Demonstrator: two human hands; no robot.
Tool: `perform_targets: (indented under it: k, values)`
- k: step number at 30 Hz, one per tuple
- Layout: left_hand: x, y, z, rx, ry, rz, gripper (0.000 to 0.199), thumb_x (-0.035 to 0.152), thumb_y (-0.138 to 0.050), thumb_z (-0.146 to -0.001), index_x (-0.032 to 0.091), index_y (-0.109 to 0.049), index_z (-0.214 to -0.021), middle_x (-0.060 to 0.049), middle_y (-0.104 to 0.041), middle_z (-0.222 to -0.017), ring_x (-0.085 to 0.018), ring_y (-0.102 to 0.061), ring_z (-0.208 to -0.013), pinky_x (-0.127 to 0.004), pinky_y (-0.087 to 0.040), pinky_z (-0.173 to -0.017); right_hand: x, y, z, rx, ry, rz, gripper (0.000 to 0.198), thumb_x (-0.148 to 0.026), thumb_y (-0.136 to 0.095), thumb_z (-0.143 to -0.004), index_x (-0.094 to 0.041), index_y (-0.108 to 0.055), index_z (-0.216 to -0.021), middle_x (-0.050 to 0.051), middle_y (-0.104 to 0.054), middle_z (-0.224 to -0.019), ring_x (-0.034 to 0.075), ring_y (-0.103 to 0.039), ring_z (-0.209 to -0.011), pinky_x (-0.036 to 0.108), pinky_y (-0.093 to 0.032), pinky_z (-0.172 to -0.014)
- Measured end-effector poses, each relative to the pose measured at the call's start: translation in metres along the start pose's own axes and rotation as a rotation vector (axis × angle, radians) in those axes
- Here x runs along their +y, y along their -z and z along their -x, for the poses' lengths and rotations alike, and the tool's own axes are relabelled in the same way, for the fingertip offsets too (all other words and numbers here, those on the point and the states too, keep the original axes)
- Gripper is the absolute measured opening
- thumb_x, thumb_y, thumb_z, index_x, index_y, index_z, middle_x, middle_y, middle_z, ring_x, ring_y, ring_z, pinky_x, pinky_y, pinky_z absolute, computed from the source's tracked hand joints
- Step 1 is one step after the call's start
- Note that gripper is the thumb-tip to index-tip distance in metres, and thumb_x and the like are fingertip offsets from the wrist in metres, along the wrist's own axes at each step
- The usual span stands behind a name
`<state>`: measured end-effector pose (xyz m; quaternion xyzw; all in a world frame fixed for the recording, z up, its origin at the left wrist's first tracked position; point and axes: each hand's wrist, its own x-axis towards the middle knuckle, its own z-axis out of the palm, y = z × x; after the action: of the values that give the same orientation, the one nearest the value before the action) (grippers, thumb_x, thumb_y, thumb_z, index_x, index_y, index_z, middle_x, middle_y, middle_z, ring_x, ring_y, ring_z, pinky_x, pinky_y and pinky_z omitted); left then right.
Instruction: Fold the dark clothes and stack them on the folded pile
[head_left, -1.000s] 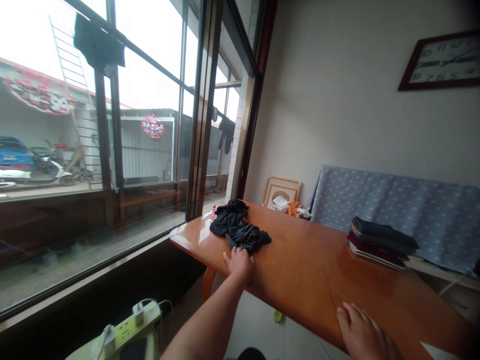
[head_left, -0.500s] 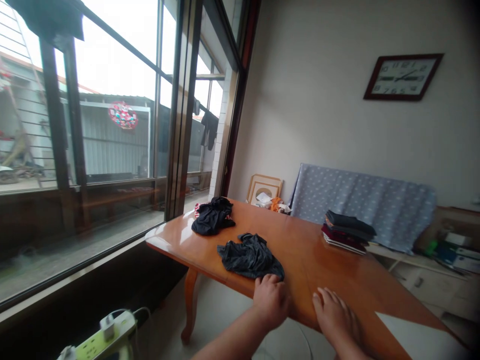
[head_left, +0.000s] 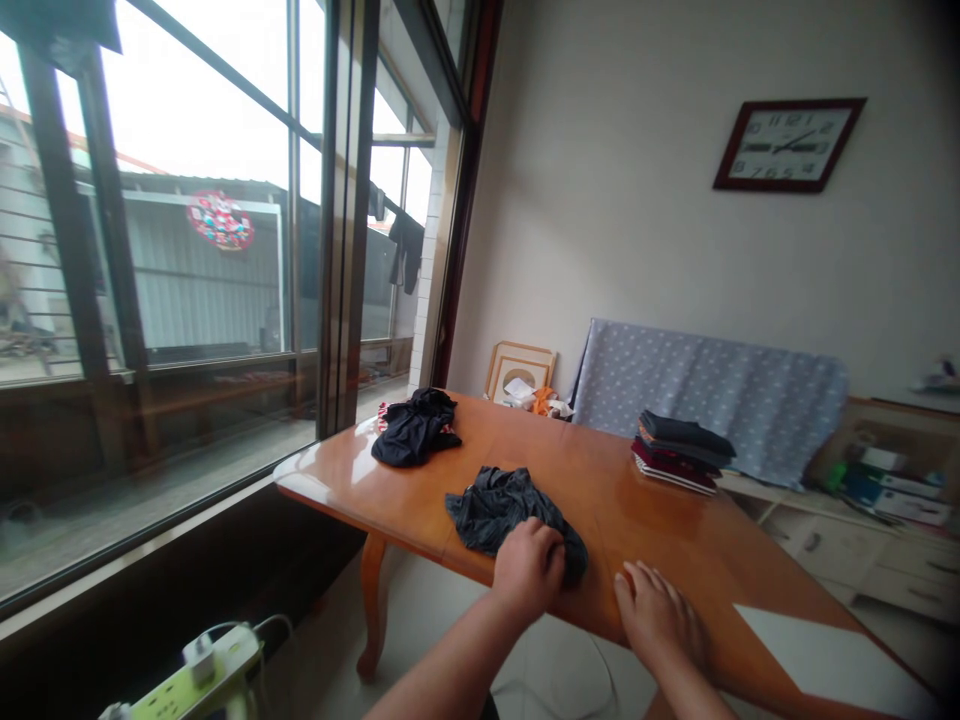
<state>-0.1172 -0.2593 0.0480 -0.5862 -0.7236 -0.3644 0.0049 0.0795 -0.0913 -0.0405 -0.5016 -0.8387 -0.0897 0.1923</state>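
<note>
A crumpled dark grey garment (head_left: 499,505) lies near the front edge of the wooden table (head_left: 600,500). My left hand (head_left: 531,565) is on its near right end, with fingers curled around the cloth. To the right, my right hand (head_left: 656,608) rests at the table edge with fingers stretched forward, apart from the garment and holding nothing. Farther left on the table is a bunched black garment (head_left: 412,428), with a bit of red and white cloth showing beside it. Which kind of garment each one is, I cannot tell.
A stack of folded clothes (head_left: 681,455) sits at the table's far right. A white sheet (head_left: 817,645) covers part of the right front. Windows (head_left: 225,250) run along the left, and a power strip (head_left: 191,680) stands below them. A patterned cloth (head_left: 697,390) hangs behind the table.
My left hand has closed on the garment's near end, and the garment has shifted slightly to the right. My right hand stays at the table edge. The whole view has turned a little.
</note>
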Motion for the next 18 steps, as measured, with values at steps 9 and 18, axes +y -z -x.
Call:
perform_targets:
  k: [9, 18]
  values:
    - [-0.038, -0.009, -0.003, 0.019, 0.306, -0.228, 0.060, 0.055, -0.050, -0.088, 0.022, -0.053, -0.139, -0.012, -0.044, -0.153, -0.037, -0.032, -0.141, -0.055, -0.019, -0.115, 0.002, -0.012, -0.006, -0.007, -0.010, -0.047, 0.056, -0.047, -0.037, -0.092, -0.018, -0.063, -0.132, 0.013, -0.062, -0.137, 0.032, -0.052, -0.130, 0.045, -0.033, -0.109]
    - [-0.039, -0.012, 0.008, 0.031, 0.150, -0.188, 0.029, 0.037, -0.055, -0.087, 0.025, -0.062, -0.112, -0.008, -0.060, -0.132, -0.029, -0.047, -0.128, -0.045, -0.028, -0.110, -0.003, 0.001, -0.001, 0.007, -0.040, -0.074, 0.053, -0.045, -0.040, -0.091, -0.020, -0.065, -0.130, 0.012, -0.060, -0.139, 0.031, -0.049, -0.133, 0.044, -0.031, -0.112]
